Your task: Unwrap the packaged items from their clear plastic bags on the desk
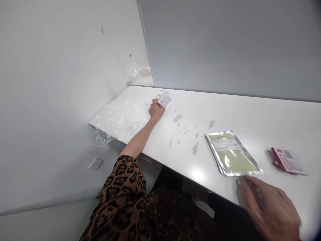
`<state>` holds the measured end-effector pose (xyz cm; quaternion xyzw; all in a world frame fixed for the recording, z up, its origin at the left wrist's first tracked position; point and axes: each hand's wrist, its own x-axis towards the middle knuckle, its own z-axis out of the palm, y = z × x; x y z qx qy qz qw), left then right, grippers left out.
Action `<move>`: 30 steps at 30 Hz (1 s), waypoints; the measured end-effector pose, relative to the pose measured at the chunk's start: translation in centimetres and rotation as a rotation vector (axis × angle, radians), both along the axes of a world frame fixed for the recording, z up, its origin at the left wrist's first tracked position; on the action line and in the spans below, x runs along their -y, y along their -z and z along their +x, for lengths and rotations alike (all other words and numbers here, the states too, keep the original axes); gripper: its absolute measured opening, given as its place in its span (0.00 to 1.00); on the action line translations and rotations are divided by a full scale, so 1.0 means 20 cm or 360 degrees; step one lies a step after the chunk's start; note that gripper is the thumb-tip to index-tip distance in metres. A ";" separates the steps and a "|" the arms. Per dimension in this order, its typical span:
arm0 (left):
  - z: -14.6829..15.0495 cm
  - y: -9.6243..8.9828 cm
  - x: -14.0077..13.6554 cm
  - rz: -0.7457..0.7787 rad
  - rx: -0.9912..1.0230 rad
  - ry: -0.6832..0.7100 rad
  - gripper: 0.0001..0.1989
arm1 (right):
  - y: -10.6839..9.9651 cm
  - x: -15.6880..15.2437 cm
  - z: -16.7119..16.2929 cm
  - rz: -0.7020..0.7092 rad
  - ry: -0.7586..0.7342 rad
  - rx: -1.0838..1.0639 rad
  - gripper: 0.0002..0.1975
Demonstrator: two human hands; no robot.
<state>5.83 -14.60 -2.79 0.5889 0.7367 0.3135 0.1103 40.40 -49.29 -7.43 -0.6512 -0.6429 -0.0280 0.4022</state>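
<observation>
My left hand (156, 111) reaches to the far left part of the white table and is closed around a small red and white box (163, 100). Clear plastic shows around that box's far end. At the lower right, my right hand (272, 207) is smeared by motion. Its fingertips are close to the near edge of a flat silver-rimmed pouch (232, 154) with a green front and a white label; whether they touch it I cannot tell. Right of the pouch lies a blurred red and white packet (288, 161).
Crumpled clear plastic film (122, 117) lies on the table's left end and hangs over its edge. More film (140, 73) sits in the corner behind. A grey panel (225, 47) backs the white table (190, 103), whose surface has worn patches. A wall socket (95, 164) is at the left.
</observation>
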 end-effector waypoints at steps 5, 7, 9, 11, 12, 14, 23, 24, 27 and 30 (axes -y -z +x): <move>0.23 0.03 0.27 -0.0002 0.0013 0.0227 0.31 | 0.01 -0.04 -0.01 0.0148 -0.0066 0.0215 0.11; 0.30 0.04 0.34 0.0053 0.0018 0.0223 0.32 | 0.03 -0.05 0.00 0.0138 -0.0083 0.0147 0.12; 0.37 0.04 0.40 0.0185 0.0018 0.0173 0.30 | 0.06 -0.05 0.01 0.0110 -0.0084 0.0052 0.12; 0.41 0.03 0.44 0.0366 0.0064 0.0162 0.27 | 0.07 -0.06 0.02 0.0086 -0.0070 -0.0084 0.14; 0.43 0.02 0.46 0.0453 0.0129 0.0188 0.26 | 0.07 -0.06 0.02 0.0077 -0.0059 -0.0167 0.14; 0.47 0.01 0.49 0.0571 0.0370 0.0307 0.25 | 0.05 -0.07 0.02 0.0063 -0.0047 -0.0328 0.15; 0.51 -0.07 0.61 0.0399 0.1417 0.0838 0.28 | -0.18 -0.15 -0.17 0.0064 -0.0374 -0.0575 0.15; 0.48 -0.09 0.63 0.0394 0.1419 0.0831 0.29 | -0.19 -0.17 -0.21 0.0020 -0.0431 -0.0597 0.15; 0.38 -0.14 0.71 0.0395 0.1395 0.0898 0.31 | -0.21 -0.22 -0.32 -0.0092 -0.0526 -0.0822 0.19; 0.33 -0.15 0.87 0.0402 0.1327 0.1096 0.33 | -0.24 -0.32 -0.44 -0.0184 -0.0609 -0.1408 0.34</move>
